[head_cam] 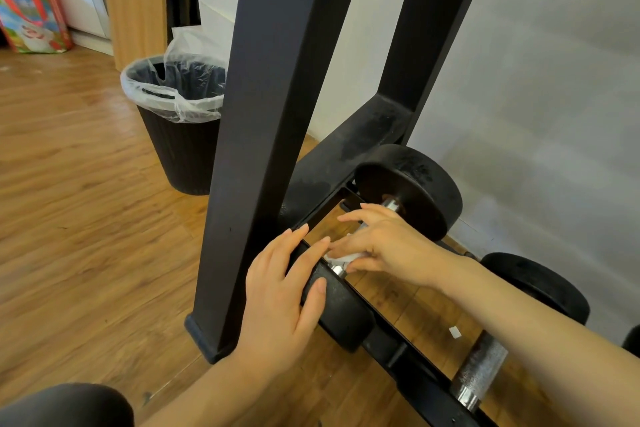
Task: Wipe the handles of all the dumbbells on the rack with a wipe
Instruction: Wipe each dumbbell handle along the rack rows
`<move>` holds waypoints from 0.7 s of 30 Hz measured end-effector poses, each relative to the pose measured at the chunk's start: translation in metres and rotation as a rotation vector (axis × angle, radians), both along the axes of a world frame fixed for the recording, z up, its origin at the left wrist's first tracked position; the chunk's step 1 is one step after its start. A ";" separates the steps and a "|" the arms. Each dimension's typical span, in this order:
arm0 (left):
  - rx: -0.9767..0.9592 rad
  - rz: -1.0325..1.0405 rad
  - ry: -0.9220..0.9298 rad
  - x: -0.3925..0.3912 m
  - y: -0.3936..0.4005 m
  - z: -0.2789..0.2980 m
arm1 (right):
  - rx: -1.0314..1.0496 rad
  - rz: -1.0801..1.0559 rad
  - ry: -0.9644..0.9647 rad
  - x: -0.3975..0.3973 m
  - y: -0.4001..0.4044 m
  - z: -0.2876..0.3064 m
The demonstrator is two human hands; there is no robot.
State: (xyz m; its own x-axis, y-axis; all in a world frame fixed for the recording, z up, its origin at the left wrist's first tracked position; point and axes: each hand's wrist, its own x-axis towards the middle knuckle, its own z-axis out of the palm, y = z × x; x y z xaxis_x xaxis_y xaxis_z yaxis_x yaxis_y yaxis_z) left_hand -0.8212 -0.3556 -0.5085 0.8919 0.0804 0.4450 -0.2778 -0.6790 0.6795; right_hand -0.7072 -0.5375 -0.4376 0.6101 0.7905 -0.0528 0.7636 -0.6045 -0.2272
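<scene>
A black dumbbell (412, 184) lies across the lowest rails of the black rack (277, 80). Its near head (341, 308) rests on the front rail. My right hand (377, 243) is wrapped over its metal handle, pressing a white wipe (341, 258) against it. Only a bit of the wipe shows under the fingers. My left hand (280, 291) lies flat with fingers spread on the near head of the same dumbbell. To the right a second dumbbell shows its knurled steel handle (481, 367) and far head (540, 284).
A black waste bin (180, 135) with a clear plastic liner stands left of the rack on the wooden floor. A colourful bag (33, 17) sits at the far left wall. A small white scrap (454, 332) lies on the floor under the rack.
</scene>
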 end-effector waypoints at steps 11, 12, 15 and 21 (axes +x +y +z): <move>-0.008 0.001 0.005 0.000 0.000 -0.001 | -0.066 0.046 0.007 -0.005 0.007 0.003; -0.008 0.000 0.007 0.000 0.000 -0.001 | -0.067 0.018 0.014 -0.005 0.006 0.004; -0.003 -0.001 0.005 0.000 0.000 0.000 | -0.052 -0.024 -0.009 -0.004 -0.002 0.006; -0.007 -0.007 -0.004 -0.001 0.000 0.001 | -0.079 0.025 -0.155 -0.013 -0.006 -0.003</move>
